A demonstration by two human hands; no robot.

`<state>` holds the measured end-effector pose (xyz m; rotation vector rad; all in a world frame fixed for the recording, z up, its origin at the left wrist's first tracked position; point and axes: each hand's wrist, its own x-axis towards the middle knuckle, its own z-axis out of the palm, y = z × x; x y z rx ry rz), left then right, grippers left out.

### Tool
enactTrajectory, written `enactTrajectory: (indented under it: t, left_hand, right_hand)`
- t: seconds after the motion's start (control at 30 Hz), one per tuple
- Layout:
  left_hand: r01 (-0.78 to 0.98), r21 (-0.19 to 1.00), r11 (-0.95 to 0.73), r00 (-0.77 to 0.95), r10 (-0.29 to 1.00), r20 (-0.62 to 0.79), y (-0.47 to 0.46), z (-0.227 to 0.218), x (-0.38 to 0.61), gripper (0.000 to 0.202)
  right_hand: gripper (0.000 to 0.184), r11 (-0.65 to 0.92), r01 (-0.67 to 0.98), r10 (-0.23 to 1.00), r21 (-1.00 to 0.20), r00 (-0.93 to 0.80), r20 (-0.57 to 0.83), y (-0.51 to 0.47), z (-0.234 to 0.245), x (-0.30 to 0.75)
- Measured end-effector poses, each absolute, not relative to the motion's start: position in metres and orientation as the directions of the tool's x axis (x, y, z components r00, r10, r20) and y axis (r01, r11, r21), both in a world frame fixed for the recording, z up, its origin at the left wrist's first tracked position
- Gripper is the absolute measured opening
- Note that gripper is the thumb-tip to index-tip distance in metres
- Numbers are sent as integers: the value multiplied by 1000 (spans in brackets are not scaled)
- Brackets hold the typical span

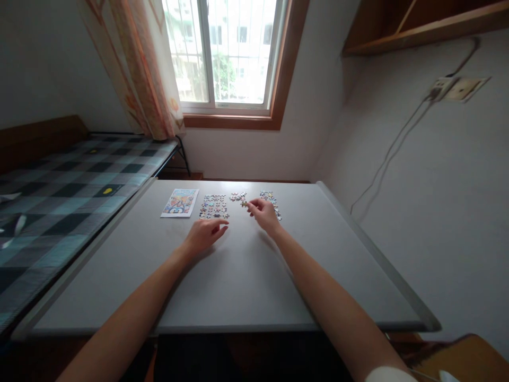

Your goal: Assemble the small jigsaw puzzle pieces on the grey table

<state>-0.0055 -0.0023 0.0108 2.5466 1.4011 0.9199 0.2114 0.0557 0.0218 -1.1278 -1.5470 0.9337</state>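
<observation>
My right hand (263,214) pinches a small jigsaw puzzle piece (244,203) between thumb and fingers, just above the table. Beyond it lies a small cluster of puzzle pieces (237,196). Another group of pieces (269,196) is partly hidden behind that hand. My left hand (204,233) rests low over the table with its fingers apart and nothing visible in them. Just past its fingertips, many pieces (213,206) lie spread in loose rows. A colourful picture sheet (180,203) lies flat to the left of those rows.
The white table (246,286) has raised grey edges. A bed with a checked cover (79,175) adjoins it on the left. Behind stand a window (234,58) and a curtain (139,69). On the right wall, a cable (387,154) hangs from a socket (442,87).
</observation>
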Motion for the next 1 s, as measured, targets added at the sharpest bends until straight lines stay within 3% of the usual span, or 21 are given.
enactTrajectory:
  t: [0.13,0.33,0.7,1.0]
  left_hand:
    - [730,352,-586,413,789,455,-2,9,-4,19]
    - [723,361,-589,419,790,448,-3,7,-1,19]
    - [719,316,-619,482,772,414,-5,6,3,20]
    - [723,323,-611,480,780,401,-4,5,2,19]
  right_hand:
    - [19,220,457,971,-862,-18,239,103,36,245]
    - [16,-137,740,968,-659,242,71,159,32,300]
    - [10,-245,778,955,-579,298,-4,189,6,318]
    - [17,-352,779,920,-519,389,-41,188,13,317]
